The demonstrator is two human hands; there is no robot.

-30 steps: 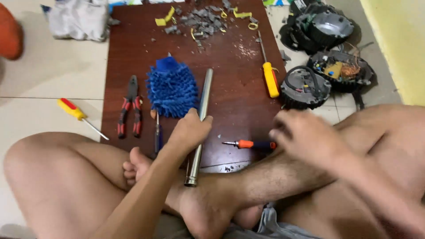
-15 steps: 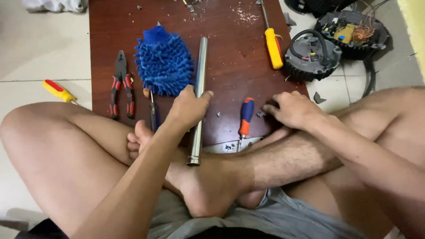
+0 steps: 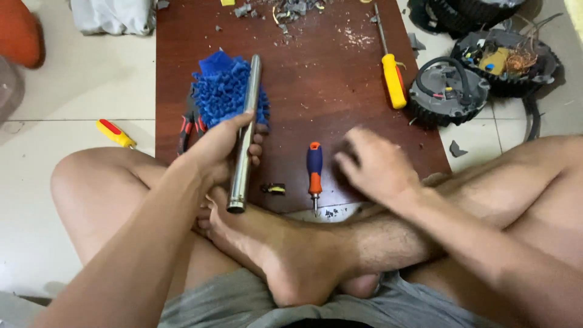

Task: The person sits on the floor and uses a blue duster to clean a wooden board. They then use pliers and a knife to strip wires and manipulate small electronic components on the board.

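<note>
My left hand (image 3: 223,146) grips a long silver metal tube (image 3: 246,130), lifted a little and lying lengthwise over the dark red wooden board (image 3: 322,79). Behind the tube is a blue fluffy mitt (image 3: 221,91). My right hand (image 3: 370,164) is blurred, fingers spread, hovering over the board just right of a small screwdriver with a blue and orange handle (image 3: 314,173). It holds nothing. A small black and yellow piece (image 3: 274,189) sits on the board between tube and screwdriver. My crossed legs and a bare foot (image 3: 273,243) fill the foreground.
Red-handled pliers (image 3: 188,124) lie left of the mitt. A yellow screwdriver (image 3: 393,76) sits at the board's right, and a red and yellow screwdriver (image 3: 115,133) rests on the floor tiles. Opened round black devices (image 3: 449,91) with wiring lie at the right. Grey debris (image 3: 291,9) litters the board's far end.
My left hand has closed around the tube and raised it off the board. The blue and orange screwdriver turned upright. My right hand moved off it, to its right.
</note>
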